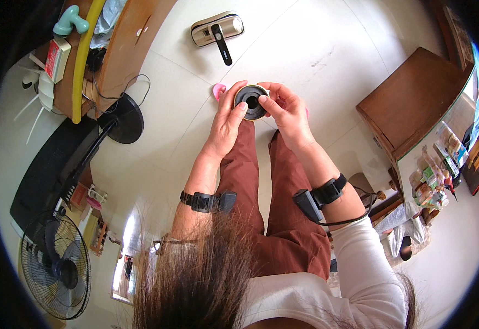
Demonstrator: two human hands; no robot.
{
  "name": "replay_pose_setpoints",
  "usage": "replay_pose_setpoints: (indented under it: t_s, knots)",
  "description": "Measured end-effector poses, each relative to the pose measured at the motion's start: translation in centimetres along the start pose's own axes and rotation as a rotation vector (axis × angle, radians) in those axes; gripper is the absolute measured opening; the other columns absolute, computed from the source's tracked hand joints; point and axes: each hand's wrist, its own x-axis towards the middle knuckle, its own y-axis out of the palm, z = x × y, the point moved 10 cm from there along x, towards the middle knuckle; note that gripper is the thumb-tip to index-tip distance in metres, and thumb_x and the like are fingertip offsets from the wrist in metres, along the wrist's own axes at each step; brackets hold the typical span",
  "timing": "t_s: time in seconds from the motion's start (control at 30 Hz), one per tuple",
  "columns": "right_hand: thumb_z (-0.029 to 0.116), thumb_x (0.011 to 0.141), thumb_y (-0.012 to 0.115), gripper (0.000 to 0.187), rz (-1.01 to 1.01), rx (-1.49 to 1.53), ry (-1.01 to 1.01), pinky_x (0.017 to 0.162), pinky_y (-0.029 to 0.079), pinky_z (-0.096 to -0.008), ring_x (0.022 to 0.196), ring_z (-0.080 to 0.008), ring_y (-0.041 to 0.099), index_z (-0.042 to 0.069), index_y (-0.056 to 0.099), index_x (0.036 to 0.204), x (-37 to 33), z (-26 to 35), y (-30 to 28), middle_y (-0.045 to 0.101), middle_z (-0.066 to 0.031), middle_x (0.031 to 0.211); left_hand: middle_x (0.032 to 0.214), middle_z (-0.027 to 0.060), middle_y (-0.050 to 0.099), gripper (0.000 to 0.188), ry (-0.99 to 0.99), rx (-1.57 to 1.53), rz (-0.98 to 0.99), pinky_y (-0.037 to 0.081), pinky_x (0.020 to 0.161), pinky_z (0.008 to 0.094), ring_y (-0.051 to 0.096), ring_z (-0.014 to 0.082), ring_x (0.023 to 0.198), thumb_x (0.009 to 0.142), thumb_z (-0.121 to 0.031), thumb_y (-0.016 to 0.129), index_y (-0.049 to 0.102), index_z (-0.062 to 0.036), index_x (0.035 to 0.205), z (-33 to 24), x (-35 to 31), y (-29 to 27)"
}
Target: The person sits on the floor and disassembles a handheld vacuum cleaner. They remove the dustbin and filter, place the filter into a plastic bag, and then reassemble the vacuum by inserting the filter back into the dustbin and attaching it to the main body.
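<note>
Both my hands hold a round black part (pixel 253 113) with stepped rings, a dark hole in its middle and a thin pale yellow rim. My left hand (pixel 227 122) grips its left side, the thumb resting on the black face. On the opposite side my right hand (pixel 290 116) has its thumb pressed on the face near the hole, fingers curled around the edge. The part's underside is hidden. Beyond my hands, a beige-gold handheld vacuum cleaner (pixel 232 25) with a black handle (pixel 222 45) lies on the floor.
A wooden cabinet (pixel 409 101) stands at the right, beside a glass-topped surface with packets and small items (pixel 432 176). On the left are a black standing fan (pixel 56 268), its round base (pixel 121 119) and a wooden desk (pixel 132 41). A pink slipper (pixel 218 91) shows by my left hand.
</note>
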Motion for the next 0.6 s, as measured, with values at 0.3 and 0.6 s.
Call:
replay_pose_setpoints:
  t_s: [0.3, 0.6]
  knots:
    - [0.014, 0.093, 0.065, 0.025, 0.009, 0.066, 0.054, 0.070, 0.045, -0.0210, 0.077, -0.0050, 0.053, 0.003, 0.064, 0.115, 1.3, -0.6, 3.1, 0.060, 0.0030, 0.084, 0.131, 0.0080, 0.050, 0.044, -0.033, 0.016, -0.065, 0.040, 0.104, 0.0347, 0.047, 0.0184, 0.124, 0.102, -0.031, 0.045, 0.045, -0.0100, 0.140, 0.6, 0.7, -3.6]
    - [0.013, 0.092, 0.066, 0.028, -0.089, -0.123, 0.023, 0.066, 0.051, -0.0213, 0.074, -0.0060, 0.058, 0.004, 0.062, 0.118, 3.6, -1.5, 4.7, 0.062, 0.0014, 0.079, 0.124, 0.0091, 0.053, 0.037, -0.021, -0.084, -0.138, 0.040, 0.102, 0.0329, 0.052, 0.0195, 0.115, 0.102, -0.032, 0.047, 0.055, -0.0084, 0.130, 1.0, 1.8, -6.4]
